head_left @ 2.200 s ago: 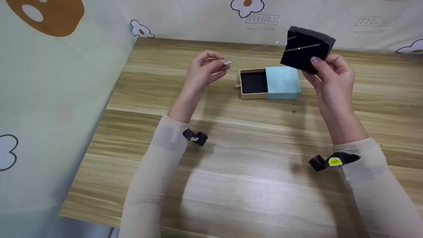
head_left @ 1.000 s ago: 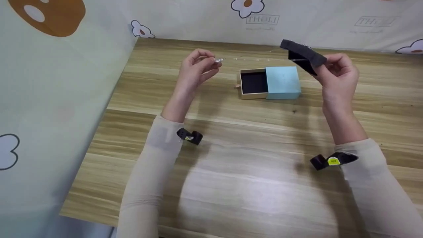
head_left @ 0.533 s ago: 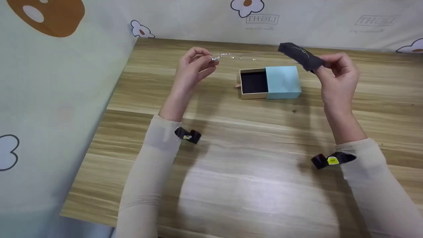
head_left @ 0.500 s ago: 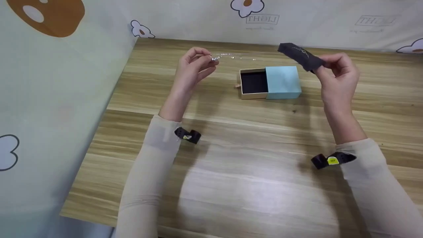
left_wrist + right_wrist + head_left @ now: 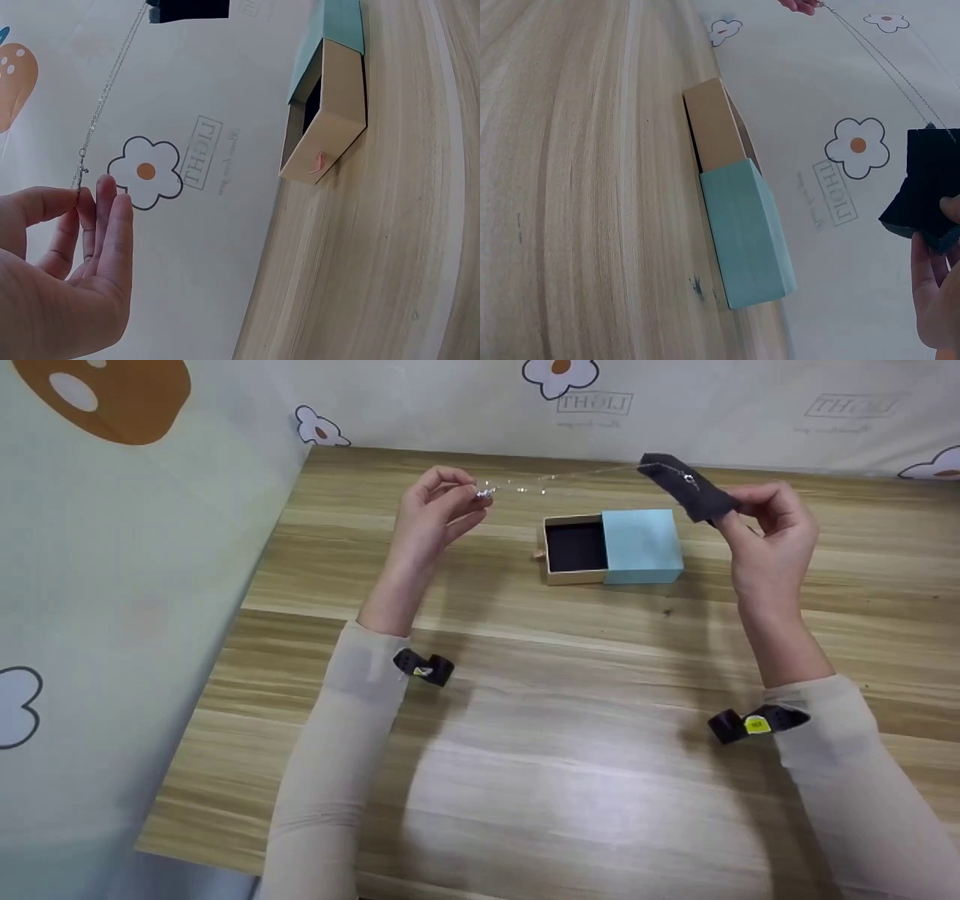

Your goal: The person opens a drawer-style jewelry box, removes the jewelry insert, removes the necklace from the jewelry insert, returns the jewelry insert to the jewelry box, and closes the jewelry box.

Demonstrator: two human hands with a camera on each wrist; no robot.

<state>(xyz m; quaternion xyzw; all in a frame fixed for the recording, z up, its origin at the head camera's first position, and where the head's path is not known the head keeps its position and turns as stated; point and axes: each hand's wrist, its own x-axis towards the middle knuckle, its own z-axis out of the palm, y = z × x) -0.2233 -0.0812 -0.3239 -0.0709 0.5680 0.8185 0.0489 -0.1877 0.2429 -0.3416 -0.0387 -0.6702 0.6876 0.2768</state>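
Observation:
My left hand [image 5: 431,517] pinches one end of a thin silver necklace [image 5: 98,109] between thumb and fingertips, above the table's far side. The chain runs in two strands across to a black foam pad [image 5: 679,495]. A small shiny pendant [image 5: 689,478] lies against the pad's upturned face. My right hand [image 5: 776,540] grips the pad at its near right corner, thumb on one side and fingers on the other, with the pad tilted in the air. In the right wrist view the pad's dark broad face shows, with the chain reaching its top edge.
Below and between the hands, a small box stands on the wooden table [image 5: 525,720]. Its light blue sleeve [image 5: 643,547] is at right, and its beige drawer [image 5: 576,578] with dark lining is partly pulled out to the left. A patterned cloth [image 5: 450,405] hangs behind the table.
The right hand has tipped the foam pad over, so its broad black face has turned away and the pendant shows on it. My left hand has shifted slightly left, still pinching the necklace.

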